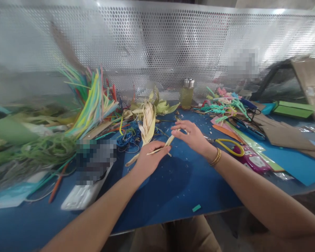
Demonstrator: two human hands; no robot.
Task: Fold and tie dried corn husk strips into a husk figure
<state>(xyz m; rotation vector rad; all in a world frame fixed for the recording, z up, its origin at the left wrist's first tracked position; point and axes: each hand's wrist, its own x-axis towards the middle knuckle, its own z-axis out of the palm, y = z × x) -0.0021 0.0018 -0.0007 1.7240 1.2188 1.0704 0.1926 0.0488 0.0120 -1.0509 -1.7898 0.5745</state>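
Over the blue table (173, 189), my left hand (147, 159) is closed in a pinch on the lower end of a thin pale corn-husk strip (165, 145). My right hand (191, 135), with a gold bracelet on its wrist, pinches the strip's upper end. The strip runs at a slant between the two hands. Just behind my left hand lies a larger bundle of dried corn husk (148, 122), and more husk leaves (157, 105) lie past it.
A heap of coloured strips and sticks (91, 101) and green raffia (42, 150) fills the left. Yellow-handled scissors (229, 145), paper sheets and pipe cleaners (223, 105) lie right. A glass jar (187, 92) stands before the perforated metal screen (160, 45). Blue elastic cords (128, 136) lie mid-table.
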